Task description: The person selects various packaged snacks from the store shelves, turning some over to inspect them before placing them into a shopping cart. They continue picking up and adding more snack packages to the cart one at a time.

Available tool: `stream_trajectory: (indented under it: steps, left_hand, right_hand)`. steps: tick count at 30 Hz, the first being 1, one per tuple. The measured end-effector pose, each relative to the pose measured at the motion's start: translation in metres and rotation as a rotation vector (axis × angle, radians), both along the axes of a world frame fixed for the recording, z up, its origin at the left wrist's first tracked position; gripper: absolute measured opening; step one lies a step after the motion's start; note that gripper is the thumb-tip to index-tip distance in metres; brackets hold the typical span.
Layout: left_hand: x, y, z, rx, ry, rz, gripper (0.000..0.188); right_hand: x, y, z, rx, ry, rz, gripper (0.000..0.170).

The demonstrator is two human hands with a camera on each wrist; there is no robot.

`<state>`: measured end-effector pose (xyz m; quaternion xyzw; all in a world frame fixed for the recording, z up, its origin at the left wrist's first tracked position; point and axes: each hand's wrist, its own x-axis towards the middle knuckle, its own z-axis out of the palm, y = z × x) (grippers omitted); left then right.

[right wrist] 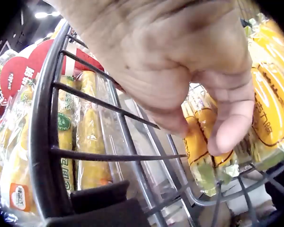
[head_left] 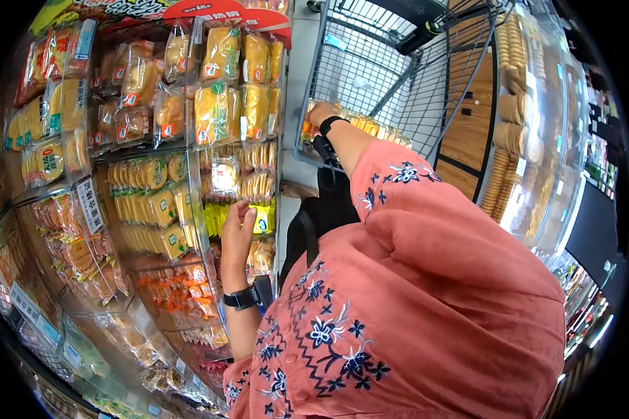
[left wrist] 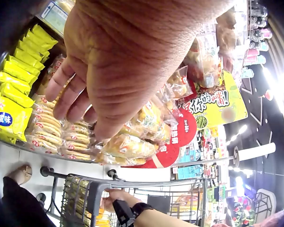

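My left hand (head_left: 237,234) is raised in front of the shelves, palm toward them, fingers loosely bent and holding nothing. Nearest to it are bright yellow packets (head_left: 262,218) and clear-wrapped round biscuits (head_left: 257,187); in the left wrist view the yellow packets (left wrist: 12,111) stand in a row beside the fingers. My right hand (head_left: 321,114) reaches inside the shopping cart (head_left: 313,73). In the right wrist view, the thumb and fingers of that hand (right wrist: 180,61) curl round an orange-and-clear snack packet (right wrist: 198,135). More such packets (right wrist: 272,97) lie beside it.
Wrapped breads (head_left: 220,56) fill the upper shelves on the left, with bagged snacks (head_left: 178,290) lower down. A red sign (head_left: 217,12) tops the display. To the right stands a wooden-fronted counter (head_left: 461,133) with clear bins of stacked biscuits (head_left: 514,77). The cart's wire side (right wrist: 57,94) borders my right hand.
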<state>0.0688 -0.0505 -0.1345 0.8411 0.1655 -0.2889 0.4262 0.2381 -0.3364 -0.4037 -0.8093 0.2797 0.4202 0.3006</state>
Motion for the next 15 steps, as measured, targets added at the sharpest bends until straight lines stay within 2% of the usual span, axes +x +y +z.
stream_trajectory:
  steps: [2,4,8,9,11,13,14,15]
  left_hand:
    - [0.002,-0.001,0.002,0.006,-0.005,0.0,0.039]
    - [0.001,0.0,0.001,0.011,-0.012,0.003,0.038]
    - [-0.002,0.006,-0.006,-0.017,-0.017,0.022,0.038]
    - [-0.003,0.007,-0.007,-0.006,-0.025,0.013,0.037]
    - [-0.005,0.015,-0.012,0.059,-0.062,-0.065,0.035]
    - [-0.011,0.024,-0.024,-0.004,-0.103,-0.027,0.034]
    - [-0.012,0.028,-0.022,-0.006,-0.109,-0.037,0.035]
    - [-0.009,0.033,-0.009,0.049,-0.217,-0.053,0.037]
  right_hand:
    - [-0.003,-0.001,0.013,0.045,-0.006,-0.101,0.038]
    - [-0.007,0.003,0.021,0.116,0.005,-0.339,0.032]
    - [-0.021,0.01,0.02,0.151,-0.17,-0.482,0.029]
    - [-0.02,0.011,0.018,0.186,-0.131,-0.519,0.027]
    - [-0.011,0.007,0.019,0.01,-0.165,-0.203,0.022]
    - [-0.004,-0.003,0.029,-0.018,-0.387,0.095,0.021]
    - [-0.003,-0.012,0.036,-0.005,-0.521,0.229,0.021]
    - [0.0,-0.018,0.045,0.011,-0.659,0.351,0.021]
